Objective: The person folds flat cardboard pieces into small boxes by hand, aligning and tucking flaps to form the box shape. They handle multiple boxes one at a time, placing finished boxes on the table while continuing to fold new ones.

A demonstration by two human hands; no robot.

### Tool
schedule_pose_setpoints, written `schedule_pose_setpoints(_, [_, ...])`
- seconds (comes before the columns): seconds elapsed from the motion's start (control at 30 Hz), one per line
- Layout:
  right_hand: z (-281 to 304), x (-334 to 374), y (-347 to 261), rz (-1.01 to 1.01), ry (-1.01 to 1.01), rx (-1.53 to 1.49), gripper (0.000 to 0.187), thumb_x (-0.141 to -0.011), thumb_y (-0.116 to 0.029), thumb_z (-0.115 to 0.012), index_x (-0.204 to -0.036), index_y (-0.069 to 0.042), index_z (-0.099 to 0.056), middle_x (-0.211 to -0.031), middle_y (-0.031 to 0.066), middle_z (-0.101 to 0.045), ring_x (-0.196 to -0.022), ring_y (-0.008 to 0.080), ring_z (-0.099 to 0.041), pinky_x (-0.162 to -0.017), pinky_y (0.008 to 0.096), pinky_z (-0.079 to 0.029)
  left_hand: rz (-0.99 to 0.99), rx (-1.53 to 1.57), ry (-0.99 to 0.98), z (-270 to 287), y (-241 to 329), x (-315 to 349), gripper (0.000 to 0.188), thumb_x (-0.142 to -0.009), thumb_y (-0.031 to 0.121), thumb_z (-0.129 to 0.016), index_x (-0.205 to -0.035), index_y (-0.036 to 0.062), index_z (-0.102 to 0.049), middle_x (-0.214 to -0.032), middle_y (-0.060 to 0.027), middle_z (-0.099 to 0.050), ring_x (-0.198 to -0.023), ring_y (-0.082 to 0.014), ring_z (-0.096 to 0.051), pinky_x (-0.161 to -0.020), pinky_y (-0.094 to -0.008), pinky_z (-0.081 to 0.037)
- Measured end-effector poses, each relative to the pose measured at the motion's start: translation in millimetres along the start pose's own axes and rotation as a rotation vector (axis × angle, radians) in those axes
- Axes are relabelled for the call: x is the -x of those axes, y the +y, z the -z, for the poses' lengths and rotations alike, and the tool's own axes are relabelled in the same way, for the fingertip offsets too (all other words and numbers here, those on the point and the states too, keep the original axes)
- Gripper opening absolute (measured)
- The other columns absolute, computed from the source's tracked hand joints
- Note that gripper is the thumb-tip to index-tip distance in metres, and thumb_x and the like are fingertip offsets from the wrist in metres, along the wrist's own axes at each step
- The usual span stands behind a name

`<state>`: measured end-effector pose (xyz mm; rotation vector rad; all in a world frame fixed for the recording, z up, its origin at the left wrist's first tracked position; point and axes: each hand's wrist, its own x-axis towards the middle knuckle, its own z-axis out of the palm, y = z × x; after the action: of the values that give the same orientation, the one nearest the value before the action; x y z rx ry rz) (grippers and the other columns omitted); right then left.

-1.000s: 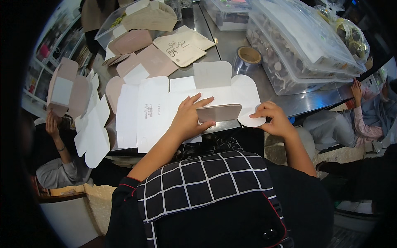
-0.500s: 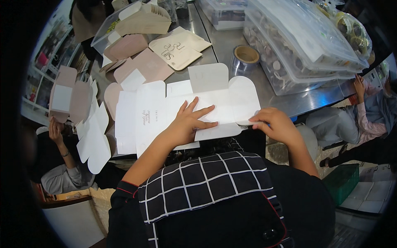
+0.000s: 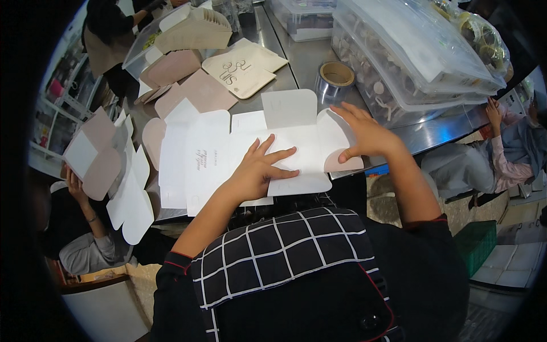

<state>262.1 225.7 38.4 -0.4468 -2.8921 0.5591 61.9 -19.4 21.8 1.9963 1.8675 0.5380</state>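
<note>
L hand (image 3: 254,171) spread on wht card (image 3: 307,141); R hand (image 3: 370,134) on end flap (image 3: 335,137)

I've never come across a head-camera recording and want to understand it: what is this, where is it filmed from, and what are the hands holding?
There is no machine here, just a person's bare hands. The view looks down from a wide fisheye camera worn on the person's head, so straight edges bend near the rim. The left hand lies spread on a white cut-out card; the right hand, thumb and fingers apart, touches the card's right-end flap. On the metal table are more white cards to the left, pinkish cards, cream flat pieces, a roll of clear film and clear plastic boxes. The hand at far left belongs to someone else.
</note>
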Motion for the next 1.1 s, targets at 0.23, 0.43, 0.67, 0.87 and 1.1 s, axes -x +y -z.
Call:
schedule_pose_setpoints(0.23, [2,-57,30,-0.215,-0.185,-0.258,0.090,-0.060,-0.037,-0.087,-0.133,-0.002,-0.048,-0.126,0.0226,-0.056,-0.117,0.0330,-0.054,-0.099,0.0385,-0.043,0.009,0.017,0.031,-2,1,2,0.059,-0.067,-0.004,-0.072,-0.107,0.0390,-0.070,-0.144,0.0045,-0.047,-0.142,-0.0394,-0.023,-0.116,-0.0557,-0.015])
schedule_pose_setpoints(0.43, [-1,-73,47,-0.281,-0.404,-0.839,0.060,-0.070,-0.018,-0.083,-0.120,0.002,-0.056,-0.108,0.0122,-0.066,-0.099,0.0207,-0.063,-0.088,0.0315,-0.048,-0.013,-0.039,0.041,-4,0,1,0.073,-0.054,-0.008,-0.077,-0.108,0.0392,-0.070,-0.145,0.0052,-0.045,-0.142,-0.0381,-0.023,-0.117,-0.0546,-0.016])
schedule_pose_setpoints(0.67, [5,-52,22,-0.100,-0.086,-0.330,0.031,-0.071,-0.010,-0.078,-0.100,-0.005,-0.067,-0.095,0.0103,-0.069,-0.090,0.0221,-0.065,-0.078,0.0339,-0.050,0.004,0.007,0.036,-4,-2,1,0.070,-0.052,-0.003,-0.080,-0.107,0.0397,-0.070,-0.145,0.0061,-0.045,-0.143,-0.0377,-0.022,-0.117,-0.0559,-0.013])
schedule_pose_setpoints(0.87, [-22,-10,-20,0.144,0.323,0.056,0.010,-0.076,-0.002,-0.067,-0.085,-0.004,-0.065,-0.089,0.0079,-0.068,-0.084,0.0273,-0.059,-0.074,0.0418,-0.044,0.005,0.026,0.056,-5,-2,2,0.062,-0.057,0.001,-0.080,-0.106,0.0393,-0.071,-0.145,0.0071,-0.046,-0.142,-0.0378,-0.023,-0.115,-0.0600,-0.011])
schedule_pose_setpoints(1.1, [-29,26,-22,0.009,0.121,-0.084,0.029,-0.086,-0.018,-0.063,-0.113,-0.007,-0.065,-0.120,0.0141,-0.063,-0.118,0.0323,-0.055,-0.102,0.0432,-0.040,-0.008,-0.017,0.089,-6,-3,3,0.039,-0.071,0.021,-0.080,-0.105,0.0390,-0.071,-0.141,0.0068,-0.050,-0.140,-0.0397,-0.027,-0.113,-0.0628,-0.013])
